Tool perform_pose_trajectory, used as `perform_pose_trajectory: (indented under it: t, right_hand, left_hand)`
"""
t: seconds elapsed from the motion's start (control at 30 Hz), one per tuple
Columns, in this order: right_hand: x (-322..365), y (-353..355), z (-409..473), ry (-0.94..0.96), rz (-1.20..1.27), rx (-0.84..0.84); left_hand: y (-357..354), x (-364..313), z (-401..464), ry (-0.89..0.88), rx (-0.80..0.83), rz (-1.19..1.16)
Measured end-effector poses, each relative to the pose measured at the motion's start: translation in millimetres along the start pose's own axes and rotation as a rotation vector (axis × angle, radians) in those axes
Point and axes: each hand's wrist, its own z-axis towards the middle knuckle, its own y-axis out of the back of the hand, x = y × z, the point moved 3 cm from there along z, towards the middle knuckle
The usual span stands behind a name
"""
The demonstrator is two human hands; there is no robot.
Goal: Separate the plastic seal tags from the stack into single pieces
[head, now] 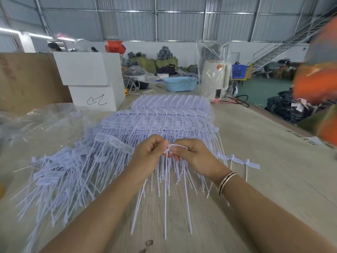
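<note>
A big stack of white plastic seal tags (169, 115) lies across the middle of the wooden table (264, 161), joined in rows with long thin tails pointing toward me. My left hand (149, 154) and my right hand (193, 156) meet over the stack's near edge. Both pinch the flat head of one strip of seal tags (177, 147) between thumb and fingers. Its tails hang down below my hands. A pile of loose single tags (60, 172) spreads out to the left. A short joined strip (242, 161) lies to the right.
Crumpled clear plastic bag (36, 119) lies at the left. Two white boxes (91, 79) and a cardboard sheet stand behind it. A blue basket (179, 84) and a white appliance (215, 77) sit at the table's far end. A blurred orange figure (317, 79) is at the right.
</note>
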Motion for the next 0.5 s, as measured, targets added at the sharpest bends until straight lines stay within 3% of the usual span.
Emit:
perform_pose_trajectory:
  t: [0.13,0.2,0.5]
  right_hand:
    - [6,1,3,0.084,0.077,-0.091]
    - [10,7,4,0.112,0.162,-0.136]
    - [-1,7,1,-0.067,0.023,0.100]
  left_hand:
    - [3,6,2,0.065,-0.027,-0.136]
    - [3,8,2,0.063,0.005,-0.063]
    - [-11,10,4,-0.102,0.072,0.300]
